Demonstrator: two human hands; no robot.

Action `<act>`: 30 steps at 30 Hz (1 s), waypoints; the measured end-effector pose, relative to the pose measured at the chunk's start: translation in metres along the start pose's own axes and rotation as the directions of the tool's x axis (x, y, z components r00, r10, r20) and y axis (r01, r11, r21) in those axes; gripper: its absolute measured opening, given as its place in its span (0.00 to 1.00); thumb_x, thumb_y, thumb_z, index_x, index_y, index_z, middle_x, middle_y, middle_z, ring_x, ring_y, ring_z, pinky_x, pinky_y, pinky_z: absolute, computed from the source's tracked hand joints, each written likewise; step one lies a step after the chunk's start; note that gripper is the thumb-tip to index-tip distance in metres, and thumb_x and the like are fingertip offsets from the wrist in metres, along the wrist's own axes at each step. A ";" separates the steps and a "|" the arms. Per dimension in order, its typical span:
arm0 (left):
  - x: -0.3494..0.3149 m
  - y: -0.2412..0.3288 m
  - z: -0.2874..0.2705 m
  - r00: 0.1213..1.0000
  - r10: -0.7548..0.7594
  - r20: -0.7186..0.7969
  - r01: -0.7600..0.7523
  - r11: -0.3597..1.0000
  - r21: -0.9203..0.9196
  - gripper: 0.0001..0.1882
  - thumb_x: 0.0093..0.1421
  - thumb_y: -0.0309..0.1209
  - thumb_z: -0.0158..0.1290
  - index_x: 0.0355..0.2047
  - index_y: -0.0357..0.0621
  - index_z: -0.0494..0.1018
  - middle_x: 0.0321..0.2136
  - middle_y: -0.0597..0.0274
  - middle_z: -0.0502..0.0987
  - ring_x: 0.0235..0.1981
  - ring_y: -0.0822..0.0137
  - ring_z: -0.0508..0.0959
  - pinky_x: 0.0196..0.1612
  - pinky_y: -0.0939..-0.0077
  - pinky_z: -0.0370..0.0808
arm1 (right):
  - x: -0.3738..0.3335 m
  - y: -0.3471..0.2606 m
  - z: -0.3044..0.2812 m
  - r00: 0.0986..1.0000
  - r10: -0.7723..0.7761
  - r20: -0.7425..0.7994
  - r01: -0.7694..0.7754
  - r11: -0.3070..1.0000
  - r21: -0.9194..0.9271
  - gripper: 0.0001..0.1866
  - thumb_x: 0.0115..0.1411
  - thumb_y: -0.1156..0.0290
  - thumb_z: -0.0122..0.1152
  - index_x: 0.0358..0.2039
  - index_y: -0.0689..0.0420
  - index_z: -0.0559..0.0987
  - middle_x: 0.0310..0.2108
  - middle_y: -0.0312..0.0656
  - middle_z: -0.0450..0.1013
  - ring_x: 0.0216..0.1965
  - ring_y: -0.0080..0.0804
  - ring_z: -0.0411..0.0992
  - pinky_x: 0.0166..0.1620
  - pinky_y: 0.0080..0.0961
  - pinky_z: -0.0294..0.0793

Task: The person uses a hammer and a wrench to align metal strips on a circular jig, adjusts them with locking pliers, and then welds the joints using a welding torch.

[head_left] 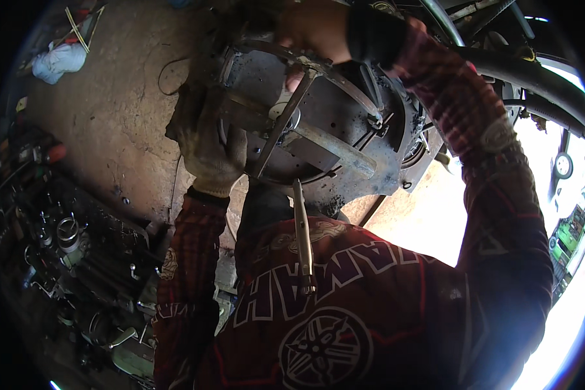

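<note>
A welded metal frame [292, 110] of curved and straight bars stands over a dark, round-edged steel plate [260, 78]. My left hand [218, 153], in a dirty knitted work glove, is closed at the frame's left side. Its fingertips fade into shadow. My right hand [315, 29], bare with a black cuff at the wrist, curls over the curved bar at the far side. One fingertip shows below that bar; what the fingers hold is hidden. A pale flat bar [338, 146] slants across the plate. Nearer me, a silver pen-shaped tool [302, 234] appears in front of my shirt.
Dark machine parts and hand tools [71, 240] crowd the left side. A white bag [58, 62] lies on the stained floor [117, 117] at the far left. Thick pipes [520, 68] run along the upper right. Bright daylight enters from the right.
</note>
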State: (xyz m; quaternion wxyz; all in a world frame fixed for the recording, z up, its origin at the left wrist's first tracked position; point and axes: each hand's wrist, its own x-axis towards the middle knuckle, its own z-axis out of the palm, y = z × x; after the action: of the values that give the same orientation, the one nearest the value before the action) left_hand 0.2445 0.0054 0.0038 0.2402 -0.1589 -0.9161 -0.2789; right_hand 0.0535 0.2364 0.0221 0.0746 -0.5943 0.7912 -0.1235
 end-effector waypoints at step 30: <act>0.002 -0.001 -0.003 1.000 0.020 0.011 -0.020 1.000 0.002 0.28 0.51 0.29 0.50 0.55 0.36 0.70 0.53 0.37 0.70 0.55 0.37 0.70 0.58 0.42 0.65 | 0.001 -0.002 -0.041 0.986 -0.162 0.048 0.166 0.983 -0.082 0.12 0.52 0.59 0.66 0.31 0.53 0.84 0.30 0.46 0.78 0.36 0.48 0.76 0.38 0.43 0.75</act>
State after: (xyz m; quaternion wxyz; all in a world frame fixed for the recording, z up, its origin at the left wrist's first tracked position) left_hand 0.2431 0.0031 0.0069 0.2379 -0.1694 -0.9162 -0.2744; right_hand 0.0439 0.2399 0.0623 0.0549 -0.6625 0.7424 -0.0832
